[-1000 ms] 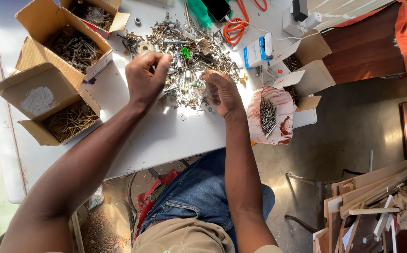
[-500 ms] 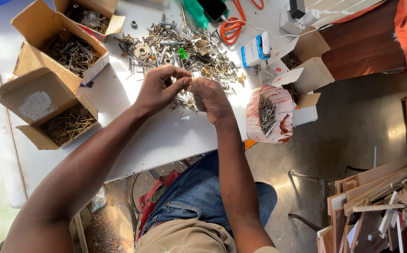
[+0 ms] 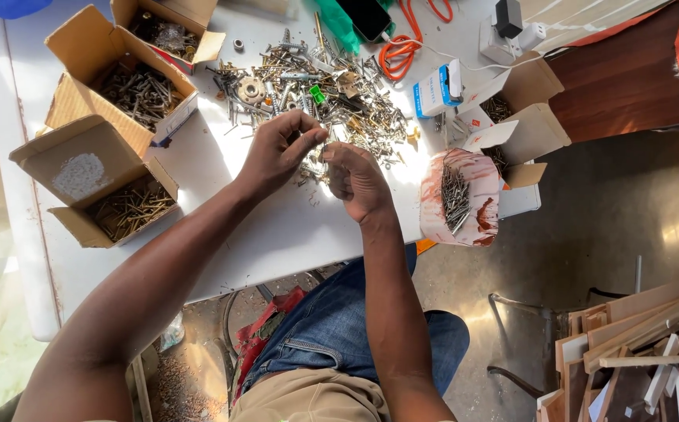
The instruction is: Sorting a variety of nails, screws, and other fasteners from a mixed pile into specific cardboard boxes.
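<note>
— Two hands over the white table (image 3: 277, 242), then. What are they doing?

— Both meet at the near edge of the pile of mixed screws and metal hardware (image 3: 331, 86). The left hand (image 3: 277, 152) has thumb and forefinger pressed together, fingertips pointing right. The right hand (image 3: 355, 178) is curled, its fingertips brought up to meet the left's.

— Pinching what?

— Something small from the pile, probably a screw; it is too tiny and glare-washed to tell for sure. It sits right between the two sets of fingertips, just above the table's surface.

— And around them?

— Left of the left forearm, an open cardboard box of brownish screws (image 3: 124, 207). Beyond it, a second cardboard box of darker screws (image 3: 132, 90), and a third small box (image 3: 163, 31) at the table's far edge. To the right of the right hand, a reddish-and-white tub holding nails (image 3: 460, 199) stands at the table's edge, with open white cartons (image 3: 511, 117) just behind it. An orange cord (image 3: 402, 47) loops at the far side, near a small blue-and-white box (image 3: 437, 90).

— Off the table?

— Scrap wood strips (image 3: 636, 328) lie on the floor to the right.
</note>
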